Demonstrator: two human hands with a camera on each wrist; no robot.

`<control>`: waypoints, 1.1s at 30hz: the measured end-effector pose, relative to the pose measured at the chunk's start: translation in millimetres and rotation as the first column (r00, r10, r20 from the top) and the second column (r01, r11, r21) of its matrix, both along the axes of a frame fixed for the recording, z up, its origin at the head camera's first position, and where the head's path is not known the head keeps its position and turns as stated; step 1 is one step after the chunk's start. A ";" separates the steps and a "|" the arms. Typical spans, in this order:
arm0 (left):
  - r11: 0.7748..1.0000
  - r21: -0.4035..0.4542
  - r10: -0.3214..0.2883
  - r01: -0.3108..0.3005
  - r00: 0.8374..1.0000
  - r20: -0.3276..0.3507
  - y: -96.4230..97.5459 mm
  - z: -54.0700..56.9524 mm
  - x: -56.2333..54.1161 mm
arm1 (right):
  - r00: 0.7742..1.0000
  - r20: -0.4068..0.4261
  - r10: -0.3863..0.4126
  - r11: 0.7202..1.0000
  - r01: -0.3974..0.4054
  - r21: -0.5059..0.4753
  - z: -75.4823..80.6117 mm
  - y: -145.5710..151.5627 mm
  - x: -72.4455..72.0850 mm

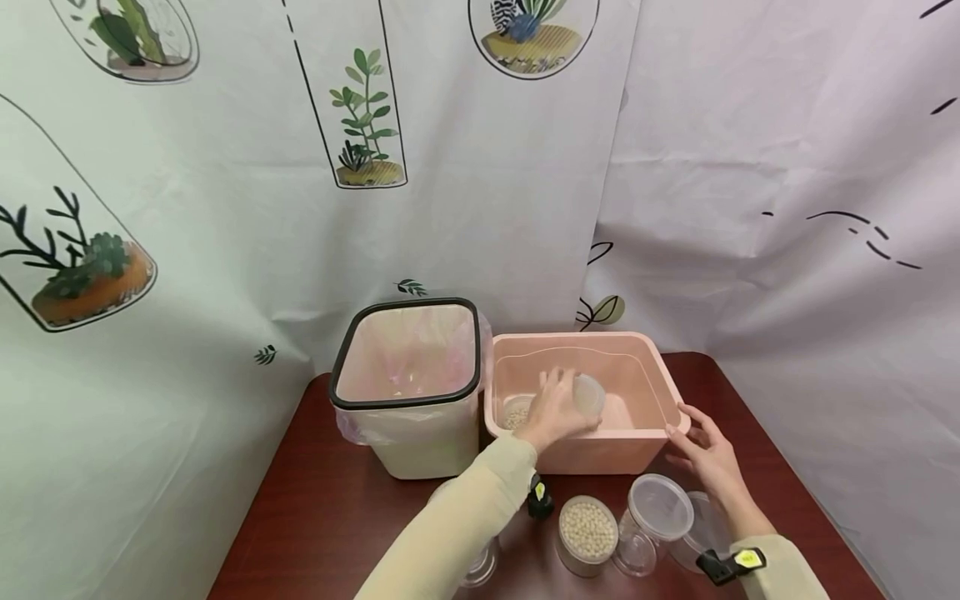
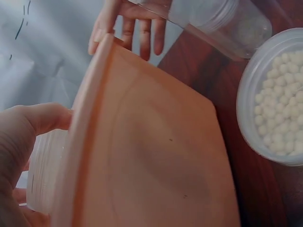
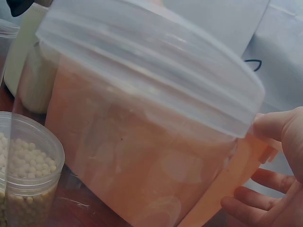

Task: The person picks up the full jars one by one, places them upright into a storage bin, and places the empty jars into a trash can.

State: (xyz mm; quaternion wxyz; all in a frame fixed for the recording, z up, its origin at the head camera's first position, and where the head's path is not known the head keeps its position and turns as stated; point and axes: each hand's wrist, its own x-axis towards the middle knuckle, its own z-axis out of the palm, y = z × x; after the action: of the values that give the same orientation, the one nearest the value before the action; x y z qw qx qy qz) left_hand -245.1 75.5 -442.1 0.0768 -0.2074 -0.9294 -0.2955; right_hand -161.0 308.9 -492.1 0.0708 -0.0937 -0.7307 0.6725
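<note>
My left hand [image 1: 561, 407] reaches over the front rim of a pink plastic bin [image 1: 592, 457] and grips a clear round jar [image 1: 589, 395] inside it. In the left wrist view, the thumb lies near the bin's rim and part of that jar [image 2: 45, 172] shows behind the wall; its contents are hidden. Another container with pale beads [image 1: 516, 414] stands in the bin, by my left hand. My right hand [image 1: 708, 462] holds the bin's front right corner with thumb and index finger, its other fingers hanging loosely outside, as the right wrist view shows.
In front of the bin stand an open jar of round cream beads [image 1: 588, 530], a tall clear lidded jar [image 1: 660, 508] and a clear lid-like disc [image 1: 703, 533]. A lined waste bin with black rim [image 1: 405, 403] stands left. My left sleeve partly covers another clear jar [image 1: 482, 567].
</note>
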 end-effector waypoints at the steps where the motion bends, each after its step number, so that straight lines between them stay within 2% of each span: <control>1: 1.000 0.002 0.006 -0.006 1.000 0.015 0.6 -1.9 -0.2 | 1.000 0.006 -0.001 1.000 0.001 0.001 0.7 -0.1 0.1; 6: 0.999 -0.002 0.032 -0.032 0.996 0.077 2.4 -6.7 -2.4 | 0.999 0.041 -0.006 0.999 0.005 0.048 8.0 -1.1 -0.6; 10: 1.000 -0.010 0.020 -0.019 0.994 0.110 1.7 -7.4 -4.8 | 0.999 0.040 0.004 0.998 -0.007 0.061 6.0 0.8 -2.0; 13: 1.000 -0.025 0.010 -0.007 0.989 0.148 0.3 -8.4 -6.9 | 0.999 0.032 0.002 1.000 -0.003 0.028 -8.0 7.3 -6.8; 17: 0.999 -0.033 -0.003 0.011 0.974 0.228 -1.1 -9.6 -8.8 | 1.000 0.005 0.017 1.000 -0.017 0.008 -33.4 20.9 -16.5; 21: 1.000 -0.020 -0.017 0.024 0.961 0.277 -2.4 -11.2 -8.8 | 0.999 -0.029 0.021 1.000 -0.021 0.001 -58.2 31.5 -27.2; 24: 0.999 -0.014 -0.026 0.031 0.962 0.270 -3.1 -11.2 -7.3 | 1.000 -0.029 -0.008 1.000 0.008 -0.006 -76.7 38.0 -36.3; 26: 0.999 -0.009 -0.041 0.045 0.966 0.254 -3.6 -10.1 -5.6 | 1.000 -0.024 -0.014 1.000 0.015 0.007 -83.8 40.6 -39.6; 29: 0.997 -0.018 -0.073 0.078 0.975 0.212 -4.7 -8.0 -3.5 | 0.999 -0.029 -0.021 1.000 0.021 0.002 -86.2 41.4 -40.0; 33: 0.994 -0.025 -0.100 0.105 0.981 0.164 -7.0 -5.1 0.0 | 0.999 -0.037 -0.026 1.000 0.026 -0.004 -82.0 39.2 -36.8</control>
State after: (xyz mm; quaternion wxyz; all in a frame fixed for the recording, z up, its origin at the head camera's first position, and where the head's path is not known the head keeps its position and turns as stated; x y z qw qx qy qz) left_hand -245.1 68.5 -447.2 -0.0181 -0.2314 -0.9255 -0.2992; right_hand -197.9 348.0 -574.1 0.0928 -0.0909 -0.7269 0.6743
